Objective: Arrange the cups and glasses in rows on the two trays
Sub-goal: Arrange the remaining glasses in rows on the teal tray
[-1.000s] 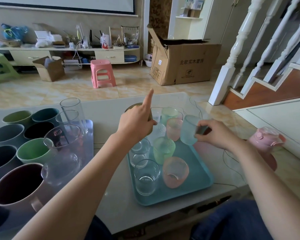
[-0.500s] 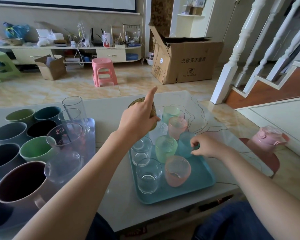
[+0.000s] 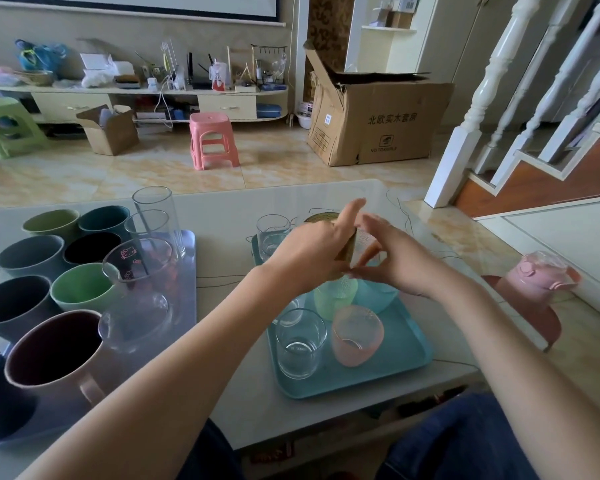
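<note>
A teal tray (image 3: 414, 358) lies at the middle right of the table. On it stand a clear glass (image 3: 300, 341), a pink glass (image 3: 357, 336), a green glass (image 3: 335, 299), a blue glass (image 3: 378, 297) and a clear glass at the back (image 3: 272, 230). My left hand (image 3: 310, 252) grips a gold-brown cup (image 3: 321, 218) over the tray's far part, index finger stretched out. My right hand (image 3: 399, 263) meets it, fingers and thumb around a pale textured glass (image 3: 368, 244). A translucent tray (image 3: 187, 268) on the left carries several coloured mugs (image 3: 80, 289) and clear tall glasses (image 3: 153, 209).
A pink lidded bottle (image 3: 537, 275) stands on a pink stand at the table's right edge. Thin wires lie on the glass tabletop (image 3: 222, 216) behind the teal tray. Beyond the table are a pink stool (image 3: 212, 140), a cardboard box (image 3: 378, 123) and stair railings (image 3: 465, 133).
My right hand set the blue glass down on the teal tray, let go, and moved up and left to the pale glass beside my left hand. My left hand shifted slightly right with the gold-brown cup.
</note>
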Action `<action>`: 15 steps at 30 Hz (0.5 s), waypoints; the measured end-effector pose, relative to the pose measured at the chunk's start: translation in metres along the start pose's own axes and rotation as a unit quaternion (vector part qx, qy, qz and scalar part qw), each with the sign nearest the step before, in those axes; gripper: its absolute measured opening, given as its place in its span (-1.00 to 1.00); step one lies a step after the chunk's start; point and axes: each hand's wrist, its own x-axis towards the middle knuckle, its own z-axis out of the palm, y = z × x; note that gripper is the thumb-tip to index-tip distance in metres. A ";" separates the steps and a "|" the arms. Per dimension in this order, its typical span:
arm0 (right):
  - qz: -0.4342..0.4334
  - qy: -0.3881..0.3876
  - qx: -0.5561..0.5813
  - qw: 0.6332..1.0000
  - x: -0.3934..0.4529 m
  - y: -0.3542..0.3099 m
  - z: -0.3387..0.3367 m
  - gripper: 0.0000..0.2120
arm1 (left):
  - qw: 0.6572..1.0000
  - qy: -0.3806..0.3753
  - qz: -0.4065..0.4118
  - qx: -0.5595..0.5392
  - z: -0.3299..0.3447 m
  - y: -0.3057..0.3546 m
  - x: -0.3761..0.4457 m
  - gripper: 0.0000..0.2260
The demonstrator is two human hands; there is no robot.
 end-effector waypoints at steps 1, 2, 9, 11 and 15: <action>0.004 -0.011 0.004 1.000 0.001 0.002 0.002 -0.49 | 1.000 0.011 0.018 0.017 0.001 0.003 -0.002 -0.25; 0.016 -0.014 0.004 1.000 0.001 0.003 0.001 -0.58 | 0.999 0.024 0.034 0.029 0.002 0.005 -0.003 -0.28; 0.083 0.133 0.016 0.988 -0.028 0.023 -0.033 -0.78 | 0.984 0.158 0.082 -0.030 -0.007 0.014 -0.014 -0.41; 0.117 0.173 0.046 0.977 -0.052 0.036 -0.041 -0.78 | 0.979 0.191 0.059 -0.031 -0.010 0.013 -0.019 -0.52; 0.185 0.098 -0.013 0.978 -0.086 0.059 -0.039 -0.81 | 0.991 0.126 -0.019 -0.041 -0.006 0.002 -0.027 -0.70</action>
